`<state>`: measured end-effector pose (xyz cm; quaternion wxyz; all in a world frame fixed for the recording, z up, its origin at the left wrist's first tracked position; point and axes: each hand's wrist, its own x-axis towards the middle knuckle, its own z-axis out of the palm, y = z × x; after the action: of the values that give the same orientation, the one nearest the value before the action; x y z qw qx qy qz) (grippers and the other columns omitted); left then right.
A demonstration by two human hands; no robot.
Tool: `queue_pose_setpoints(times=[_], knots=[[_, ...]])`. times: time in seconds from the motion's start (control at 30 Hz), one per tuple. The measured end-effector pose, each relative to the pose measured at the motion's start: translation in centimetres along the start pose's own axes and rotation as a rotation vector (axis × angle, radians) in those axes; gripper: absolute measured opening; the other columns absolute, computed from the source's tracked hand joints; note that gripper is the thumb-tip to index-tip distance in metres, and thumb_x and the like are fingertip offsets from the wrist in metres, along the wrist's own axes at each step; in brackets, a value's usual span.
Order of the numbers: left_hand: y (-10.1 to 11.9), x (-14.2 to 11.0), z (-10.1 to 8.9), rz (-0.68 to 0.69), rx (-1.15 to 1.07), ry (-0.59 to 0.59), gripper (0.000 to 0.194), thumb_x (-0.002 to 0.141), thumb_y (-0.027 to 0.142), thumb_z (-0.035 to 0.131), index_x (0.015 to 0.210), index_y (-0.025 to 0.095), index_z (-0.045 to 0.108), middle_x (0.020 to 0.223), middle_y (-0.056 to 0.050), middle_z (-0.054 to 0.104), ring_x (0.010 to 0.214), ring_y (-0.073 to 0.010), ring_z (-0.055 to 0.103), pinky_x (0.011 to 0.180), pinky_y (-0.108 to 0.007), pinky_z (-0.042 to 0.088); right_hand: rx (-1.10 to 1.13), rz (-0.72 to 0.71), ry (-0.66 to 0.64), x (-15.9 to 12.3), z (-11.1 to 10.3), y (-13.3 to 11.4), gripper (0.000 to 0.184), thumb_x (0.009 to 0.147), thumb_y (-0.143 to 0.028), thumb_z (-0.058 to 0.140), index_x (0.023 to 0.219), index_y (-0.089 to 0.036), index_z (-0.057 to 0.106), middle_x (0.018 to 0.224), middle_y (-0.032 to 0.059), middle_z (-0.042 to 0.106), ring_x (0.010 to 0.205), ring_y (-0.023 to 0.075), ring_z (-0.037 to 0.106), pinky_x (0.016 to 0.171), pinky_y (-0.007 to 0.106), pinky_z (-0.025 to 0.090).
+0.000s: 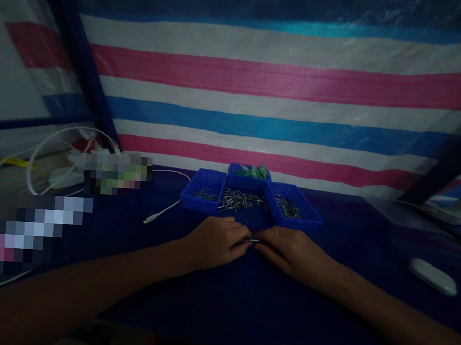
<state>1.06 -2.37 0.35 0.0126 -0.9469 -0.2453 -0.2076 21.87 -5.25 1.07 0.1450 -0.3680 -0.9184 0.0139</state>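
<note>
ok so both hands are near the middle of the frame, a bit below center, meeting over one slim metal pin [254, 240]. Left hand [222, 242] has its fingers [244, 233] pinched on one end, right hand [288, 249] (there's a gold-looking ring [276, 230] on it) has its fingers clamped on the other, so just a short shiny bit shows in the gap. Can't really make out the pin's ends since the fingertips cover them. Right above the hands there's a loose pile of metal pins [241, 199] on the dark blue worktop [222, 307], with a blue bin on either side: left bin [201, 204] has a few pins in it, right bin [299, 224] has a bunch more. Behind the pile sits a back bin [249, 182] with crumpled green and clear plastic stuff [256, 171]. White cable [165, 210] lies left of the bins, plug end toward the hands, and more white cords [30, 165] loop around at the left edge. Over on the right there's a white rounded case [433, 277], and a striped tarp [279, 79] fills the top as a backdrop, all pretty dim
</note>
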Motion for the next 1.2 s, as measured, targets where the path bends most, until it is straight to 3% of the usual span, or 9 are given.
queue_pose_setpoints(times=[0.27,0.57,0.83,1.03,1.2], knots=[[-0.31,0.09,-0.10,-0.043,0.126,-0.020,0.020,0.086,0.027,0.046,0.072,0.015,0.054,0.067,0.001,0.057,0.063,-0.0128,0.052,0.057,-0.024,0.039,-0.046,0.089,-0.002,0.22,0.13,0.23,0.021,0.091,-0.024,0.038,0.090,-0.016,0.058,0.073,0.0045,0.061,0.064,0.0149,0.058,0.059,0.026,0.042],[-0.52,-0.03,-0.13,-0.033,0.136,-0.005,0.021,0.089,0.025,0.041,0.078,0.015,0.055,0.072,-0.001,0.059,0.068,-0.0134,0.054,0.061,-0.025,0.041,-0.075,0.112,-0.020,0.08,0.24,0.68,0.020,0.091,-0.024,0.039,0.089,-0.016,0.057,0.071,0.0033,0.060,0.062,0.0146,0.057,0.057,0.025,0.040],[-0.23,0.03,-0.08,0.022,-0.085,0.090,0.019,0.089,0.026,0.046,0.101,0.016,0.056,0.092,-0.003,0.062,0.085,-0.0135,0.056,0.075,-0.024,0.045,0.017,0.076,-0.010,0.15,0.04,0.23,0.023,0.093,-0.025,0.036,0.087,-0.016,0.056,0.073,0.0040,0.060,0.066,0.0148,0.057,0.060,0.025,0.041],[-0.22,0.15,-0.28,0.103,-0.202,0.079,0.015,0.089,0.021,0.046,0.095,0.015,0.058,0.088,-0.002,0.063,0.083,-0.0111,0.056,0.076,-0.022,0.044,0.120,0.036,-0.011,0.35,0.33,-0.01,0.023,0.093,-0.025,0.036,0.084,-0.017,0.055,0.073,0.0027,0.059,0.065,0.0132,0.056,0.060,0.024,0.041],[0.21,0.24,-0.79,0.085,-0.223,0.068,0.012,0.084,0.019,0.048,0.090,0.014,0.056,0.088,-0.004,0.060,0.085,-0.0136,0.054,0.077,-0.023,0.043,0.109,0.047,-0.030,0.64,0.46,-0.26,0.024,0.092,-0.028,0.039,0.082,-0.016,0.057,0.073,0.0027,0.060,0.065,0.0134,0.056,0.060,0.024,0.040]])
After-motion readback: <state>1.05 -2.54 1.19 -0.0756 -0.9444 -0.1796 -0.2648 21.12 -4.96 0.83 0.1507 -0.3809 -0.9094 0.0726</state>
